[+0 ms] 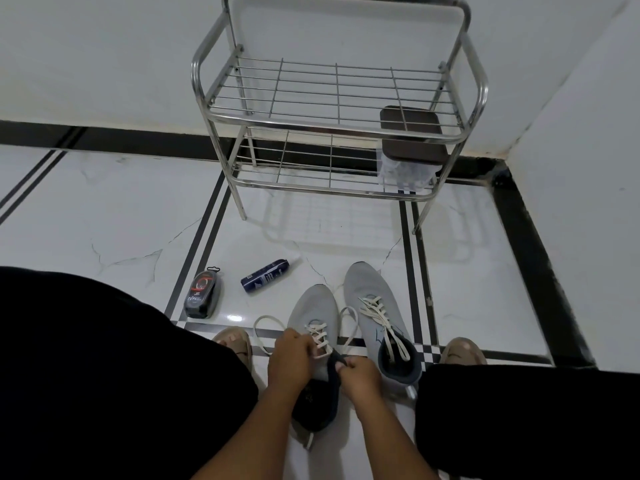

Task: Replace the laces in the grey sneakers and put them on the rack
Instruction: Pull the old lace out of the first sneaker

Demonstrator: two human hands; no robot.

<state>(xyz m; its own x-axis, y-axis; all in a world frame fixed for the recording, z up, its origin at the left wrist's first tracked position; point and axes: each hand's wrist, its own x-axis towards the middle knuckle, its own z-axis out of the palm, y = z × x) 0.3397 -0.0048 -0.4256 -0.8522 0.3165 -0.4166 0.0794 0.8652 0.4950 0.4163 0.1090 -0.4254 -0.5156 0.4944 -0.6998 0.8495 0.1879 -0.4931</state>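
Two grey sneakers stand on the floor between my knees, toes pointing at the rack. On the left sneaker (313, 306) my left hand (289, 358) pinches the white lace (320, 337) at the upper eyelets. My right hand (360, 374) grips the dark tongue of the same shoe. The lace's loose ends loop out on both sides of it. The right sneaker (370, 292) is laced in white, with its lace ends tucked into the opening. The metal shoe rack (332, 123) stands against the wall ahead, its top shelf bare.
A brown-lidded clear box (410, 147) sits at the right end of the rack's lower shelf. A dark blue spray bottle (265, 275) and a black shoe-polish sponge (202, 294) lie on the tiled floor to the left. My knees and sandalled feet flank the sneakers.
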